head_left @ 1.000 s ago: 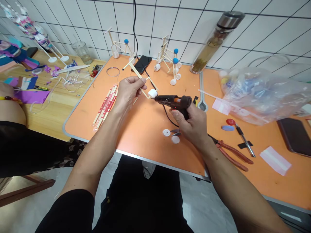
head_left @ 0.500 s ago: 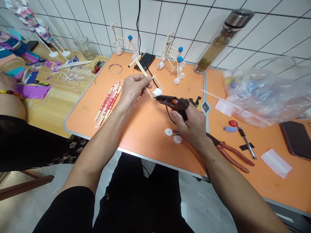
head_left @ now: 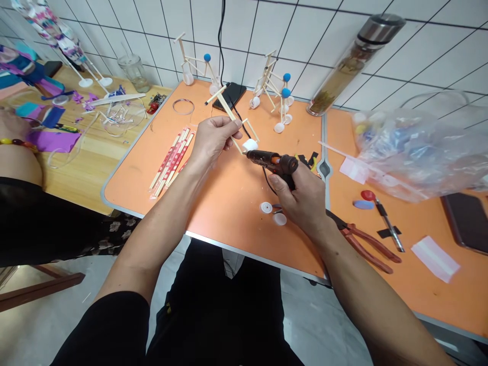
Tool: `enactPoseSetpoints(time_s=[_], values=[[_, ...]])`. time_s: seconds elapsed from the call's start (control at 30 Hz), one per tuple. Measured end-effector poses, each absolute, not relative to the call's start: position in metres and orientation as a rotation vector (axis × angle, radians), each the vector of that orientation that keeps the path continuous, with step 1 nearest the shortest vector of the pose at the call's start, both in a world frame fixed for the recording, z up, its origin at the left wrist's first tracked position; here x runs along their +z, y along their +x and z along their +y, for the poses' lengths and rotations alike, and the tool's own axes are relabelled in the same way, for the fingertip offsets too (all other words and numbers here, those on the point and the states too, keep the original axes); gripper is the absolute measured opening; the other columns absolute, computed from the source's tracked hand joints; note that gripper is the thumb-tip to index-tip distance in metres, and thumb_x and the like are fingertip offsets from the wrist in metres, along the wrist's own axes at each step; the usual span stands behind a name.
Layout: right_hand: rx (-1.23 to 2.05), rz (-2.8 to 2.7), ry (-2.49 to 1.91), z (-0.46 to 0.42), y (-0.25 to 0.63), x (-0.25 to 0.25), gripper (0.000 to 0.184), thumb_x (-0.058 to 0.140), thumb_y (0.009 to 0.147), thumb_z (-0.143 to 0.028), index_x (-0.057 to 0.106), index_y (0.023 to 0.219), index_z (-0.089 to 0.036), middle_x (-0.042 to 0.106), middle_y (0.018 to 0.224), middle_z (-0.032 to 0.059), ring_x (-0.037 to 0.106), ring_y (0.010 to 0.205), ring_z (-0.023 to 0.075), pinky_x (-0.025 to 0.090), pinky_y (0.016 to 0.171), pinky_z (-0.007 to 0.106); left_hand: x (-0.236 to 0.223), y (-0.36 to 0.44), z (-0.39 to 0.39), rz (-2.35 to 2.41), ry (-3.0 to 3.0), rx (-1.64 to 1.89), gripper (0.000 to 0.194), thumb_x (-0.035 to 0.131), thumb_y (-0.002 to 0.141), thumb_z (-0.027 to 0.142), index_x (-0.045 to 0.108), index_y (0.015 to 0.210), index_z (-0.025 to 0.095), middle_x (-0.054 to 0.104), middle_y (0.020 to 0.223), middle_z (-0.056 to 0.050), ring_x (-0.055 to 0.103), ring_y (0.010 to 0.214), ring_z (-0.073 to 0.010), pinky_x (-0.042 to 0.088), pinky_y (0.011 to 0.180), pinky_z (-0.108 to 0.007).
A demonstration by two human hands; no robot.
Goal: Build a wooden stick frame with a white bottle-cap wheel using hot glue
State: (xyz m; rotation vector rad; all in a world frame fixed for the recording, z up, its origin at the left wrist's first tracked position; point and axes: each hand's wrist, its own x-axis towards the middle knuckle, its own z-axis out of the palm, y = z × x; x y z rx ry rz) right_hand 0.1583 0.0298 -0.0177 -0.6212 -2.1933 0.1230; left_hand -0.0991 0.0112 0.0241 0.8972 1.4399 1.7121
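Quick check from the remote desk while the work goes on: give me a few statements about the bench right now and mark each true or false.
The right hand grips a black hot glue gun: true.
The left hand is empty: false, it holds a frame of wooden sticks.
The glue gun's nozzle is right by a white piece on the frame: true.
The white discs lie on the phone: false, they lie on the orange tabletop.

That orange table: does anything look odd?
A black cord lies across the phone and passes behind the stick frame held in the left hand, so it looks snag-prone near the glue gun in the right hand.
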Motion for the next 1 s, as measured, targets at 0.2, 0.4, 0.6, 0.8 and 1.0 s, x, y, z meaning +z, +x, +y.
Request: enactPoseSetpoints(time_s=[0.2,0.4,0.6,0.8,1.0], values=[[0.14,-2.206,-0.651,0.0294,0.1589,-0.0191,0.047,0.052,0.121,-0.062,0.074,0.133,-0.022,0.086,0.112,0.0121,0.082,0.096,0.0303,0.059,0.072,0.04,0.0251,-0.0986,0.0102,1.43,0.883,1.707,0.039,0.086,0.1,0.02,0.063,0.068,0.019,0.073,0.069,0.0,0.05,0.049,-0.0048,0.039,0.049,-0.019],[0.141,-2.214,-0.648,0.0295,0.1592,-0.0188,0.046,0.053,0.121,-0.061,0.074,0.132,-0.022,0.085,0.11,0.0117,0.082,0.096,0.0306,0.059,0.073,0.04,0.0272,-0.0974,0.0092,1.41,0.87,1.706,0.039,0.081,0.102,0.015,0.064,0.068,0.019,0.073,0.067,0.001,0.049,0.047,-0.0045,0.038,0.048,-0.018],[0.137,-2.214,-0.652,0.0286,0.159,-0.018,0.046,0.052,0.121,-0.061,0.074,0.133,-0.022,0.085,0.112,0.0122,0.082,0.097,0.0303,0.06,0.073,0.039,0.0254,-0.0983,0.0099,1.402,0.875,1.712,0.039,0.076,0.105,0.013,0.065,0.068,0.019,0.073,0.067,0.001,0.049,0.048,-0.004,0.038,0.048,-0.017],[0.136,-2.216,-0.655,0.0286,0.1588,-0.0179,0.044,0.053,0.12,-0.06,0.074,0.131,-0.022,0.085,0.11,0.0119,0.083,0.098,0.0306,0.061,0.074,0.039,0.0269,-0.0987,0.0087,1.428,0.877,1.701,0.038,0.084,0.1,0.018,0.064,0.069,0.02,0.074,0.07,0.0,0.05,0.049,-0.0046,0.04,0.05,-0.018],[0.164,-2.227,-0.674,0.0287,0.16,-0.0187,0.044,0.054,0.119,-0.06,0.074,0.135,-0.024,0.086,0.119,0.0147,0.084,0.105,0.0332,0.065,0.08,0.043,0.029,-0.0987,0.0085,1.466,0.858,1.701,0.035,0.086,0.098,0.022,0.065,0.07,0.02,0.075,0.07,0.0,0.051,0.049,-0.0046,0.041,0.049,-0.018]])
